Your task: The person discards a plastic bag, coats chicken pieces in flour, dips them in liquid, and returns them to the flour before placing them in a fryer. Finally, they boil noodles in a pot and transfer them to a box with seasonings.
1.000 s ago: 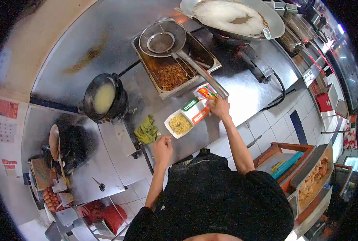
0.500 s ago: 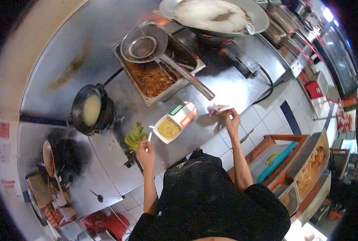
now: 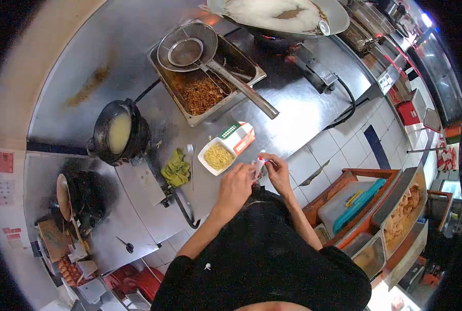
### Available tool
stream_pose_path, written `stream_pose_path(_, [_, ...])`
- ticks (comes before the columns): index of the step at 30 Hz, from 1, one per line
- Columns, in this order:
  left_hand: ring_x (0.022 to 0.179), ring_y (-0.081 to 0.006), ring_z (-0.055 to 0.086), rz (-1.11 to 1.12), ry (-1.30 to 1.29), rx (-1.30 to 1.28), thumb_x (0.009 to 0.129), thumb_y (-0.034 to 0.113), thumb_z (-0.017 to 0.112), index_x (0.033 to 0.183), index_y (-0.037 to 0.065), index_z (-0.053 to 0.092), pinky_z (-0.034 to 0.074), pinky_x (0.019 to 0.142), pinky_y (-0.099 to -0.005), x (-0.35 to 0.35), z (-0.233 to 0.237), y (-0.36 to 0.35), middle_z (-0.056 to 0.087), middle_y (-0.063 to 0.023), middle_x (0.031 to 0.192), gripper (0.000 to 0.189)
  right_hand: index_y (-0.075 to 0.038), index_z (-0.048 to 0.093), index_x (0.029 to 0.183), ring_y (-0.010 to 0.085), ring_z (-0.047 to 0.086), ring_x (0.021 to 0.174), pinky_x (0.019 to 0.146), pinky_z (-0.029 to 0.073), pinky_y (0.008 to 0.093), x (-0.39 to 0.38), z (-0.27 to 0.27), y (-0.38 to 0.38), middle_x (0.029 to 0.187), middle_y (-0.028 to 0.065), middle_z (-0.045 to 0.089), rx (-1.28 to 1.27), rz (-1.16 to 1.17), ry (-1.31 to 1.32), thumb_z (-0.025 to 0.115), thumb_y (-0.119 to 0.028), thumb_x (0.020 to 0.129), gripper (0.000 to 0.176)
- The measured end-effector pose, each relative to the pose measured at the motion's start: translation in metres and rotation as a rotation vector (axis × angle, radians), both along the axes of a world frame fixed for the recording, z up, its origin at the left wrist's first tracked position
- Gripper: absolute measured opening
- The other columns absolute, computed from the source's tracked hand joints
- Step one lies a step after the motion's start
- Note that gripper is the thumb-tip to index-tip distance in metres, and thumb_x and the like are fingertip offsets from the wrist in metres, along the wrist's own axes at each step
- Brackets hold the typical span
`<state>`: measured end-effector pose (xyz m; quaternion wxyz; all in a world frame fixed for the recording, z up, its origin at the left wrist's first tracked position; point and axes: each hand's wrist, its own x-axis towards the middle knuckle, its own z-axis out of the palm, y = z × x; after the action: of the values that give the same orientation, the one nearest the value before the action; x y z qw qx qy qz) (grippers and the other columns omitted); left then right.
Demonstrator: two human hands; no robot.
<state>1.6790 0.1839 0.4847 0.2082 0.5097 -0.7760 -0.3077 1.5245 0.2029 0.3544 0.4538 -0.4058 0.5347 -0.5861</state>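
Close in front of my body, my left hand (image 3: 234, 187) and my right hand (image 3: 279, 177) meet on a small white and red sachet (image 3: 260, 166). Both are closed in a pinch on it, and my fingers cover part of it. Just beyond them stands an open carton (image 3: 236, 147), white with green and orange panels, with dry noodles (image 3: 218, 157) in it. A fork (image 3: 190, 151) lies on the steel counter left of the carton. Beside the fork is a crumpled yellow-green cloth (image 3: 176, 169).
A steel tray (image 3: 193, 118) of browned bits carries a long-handled strainer (image 3: 186, 53). Behind it sits a large wok (image 3: 340, 20) of foamy liquid. At left are a dark pot (image 3: 110, 111) and a pan (image 3: 63, 194). Food bins (image 3: 379, 217) stand at right.
My left hand has let go of the fork, which now lies on the counter, and moved right to the sachet. My right hand has brought the sachet in toward my body.
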Motion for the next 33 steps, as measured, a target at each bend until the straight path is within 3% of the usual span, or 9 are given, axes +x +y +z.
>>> stream_pose_path(4, [0.079, -0.0363, 0.062, -0.013, 0.026, -0.032, 0.085, 0.006, 0.054, 0.093, 0.003, 0.062, 0.049, 0.072, -0.0449, 0.009, -0.003, -0.001, 0.061, -0.0153, 0.086, 0.012, 0.003, 0.065, 0.099, 0.0115, 0.060, 0.084, 0.075, 0.048, 0.0251, 0.007, -0.008, 0.002, 0.092, 0.0065, 0.067, 0.140, -0.007, -0.080, 0.050, 0.002, 0.088, 0.018])
stream_pose_path(13, [0.100, -0.0356, 0.054, -0.076, 0.098, 0.016, 0.079, 0.009, 0.064, 0.101, 0.006, 0.060, 0.047, 0.082, -0.0446, 0.009, -0.023, 0.001, 0.046, -0.0142, 0.120, 0.023, 0.001, 0.067, 0.101, 0.0099, 0.059, 0.078, 0.070, 0.048, 0.0237, 0.018, -0.001, -0.003, 0.088, 0.0041, 0.066, 0.130, -0.064, -0.026, 0.055, -0.005, 0.091, 0.018])
stream_pose_path(15, [0.101, -0.0341, 0.056, -0.114, -0.048, -0.228, 0.077, 0.008, 0.063, 0.102, 0.006, 0.064, 0.048, 0.084, -0.0395, 0.002, -0.016, 0.007, 0.053, -0.0157, 0.116, 0.025, 0.002, 0.066, 0.103, 0.0091, 0.059, 0.081, 0.071, 0.048, 0.0232, 0.022, 0.004, -0.003, 0.091, 0.0041, 0.066, 0.141, -0.163, -0.092, 0.057, -0.006, 0.091, 0.018])
stream_pose_path(19, [0.097, -0.0345, 0.058, 0.042, -0.038, -0.068, 0.080, 0.009, 0.060, 0.100, 0.008, 0.067, 0.048, 0.083, -0.0397, 0.001, -0.037, 0.000, 0.060, -0.0200, 0.105, 0.022, 0.001, 0.063, 0.109, 0.0095, 0.059, 0.082, 0.071, 0.049, 0.0232, 0.021, -0.018, -0.004, 0.094, 0.0035, 0.065, 0.137, -0.145, -0.162, 0.056, -0.006, 0.091, 0.021])
stream_pose_path(21, [0.088, -0.0355, 0.061, 0.112, 0.037, 0.252, 0.083, 0.009, 0.057, 0.097, 0.008, 0.069, 0.048, 0.082, -0.0413, -0.001, -0.030, -0.007, 0.065, -0.0222, 0.090, 0.018, 0.000, 0.052, 0.125, 0.0137, 0.061, 0.094, 0.080, 0.049, 0.0247, 0.020, -0.013, -0.002, 0.111, 0.0059, 0.062, 0.281, 0.030, -0.775, 0.054, -0.013, 0.093, 0.034])
stream_pose_path(25, [0.080, -0.0364, 0.063, 0.095, -0.105, -0.065, 0.081, 0.024, 0.065, 0.098, 0.004, 0.068, 0.048, 0.079, -0.0442, 0.001, -0.053, -0.003, 0.068, -0.0192, 0.084, 0.026, -0.002, 0.048, 0.130, 0.0149, 0.061, 0.098, 0.082, 0.051, 0.0298, 0.023, -0.030, -0.001, 0.113, 0.0076, 0.061, 0.270, 0.123, -0.923, 0.052, -0.014, 0.094, 0.038])
stream_pose_path(29, [0.089, -0.0366, 0.062, 0.016, -0.078, 0.110, 0.076, 0.028, 0.069, 0.097, 0.003, 0.069, 0.047, 0.084, -0.0438, 0.001, -0.044, -0.010, 0.067, -0.0204, 0.089, 0.033, -0.004, 0.064, 0.111, 0.0210, 0.056, 0.110, 0.091, 0.046, 0.0318, 0.028, -0.027, 0.005, 0.131, 0.0117, 0.050, 0.123, 0.023, -0.438, 0.066, -0.014, 0.086, 0.027])
stream_pose_path(31, [0.087, -0.0379, 0.062, 0.014, -0.122, 0.050, 0.076, 0.027, 0.068, 0.094, 0.001, 0.069, 0.047, 0.082, -0.0448, 0.001, -0.051, -0.010, 0.067, -0.0214, 0.087, 0.032, -0.003, 0.061, 0.115, 0.0203, 0.059, 0.104, 0.085, 0.049, 0.0308, 0.026, -0.033, 0.003, 0.131, 0.0121, 0.049, 0.087, -0.018, -0.064, 0.069, -0.016, 0.084, 0.034])
stream_pose_path(33, [0.086, -0.0392, 0.062, 0.038, -0.176, -0.007, 0.076, 0.026, 0.068, 0.091, -0.001, 0.068, 0.047, 0.079, -0.0458, 0.006, -0.058, -0.009, 0.066, -0.0224, 0.084, 0.032, -0.003, 0.059, 0.117, 0.0205, 0.061, 0.099, 0.082, 0.050, 0.0300, 0.028, -0.027, 0.009, 0.128, 0.0127, 0.052, 0.139, -0.101, -0.171, 0.069, -0.017, 0.085, 0.037])
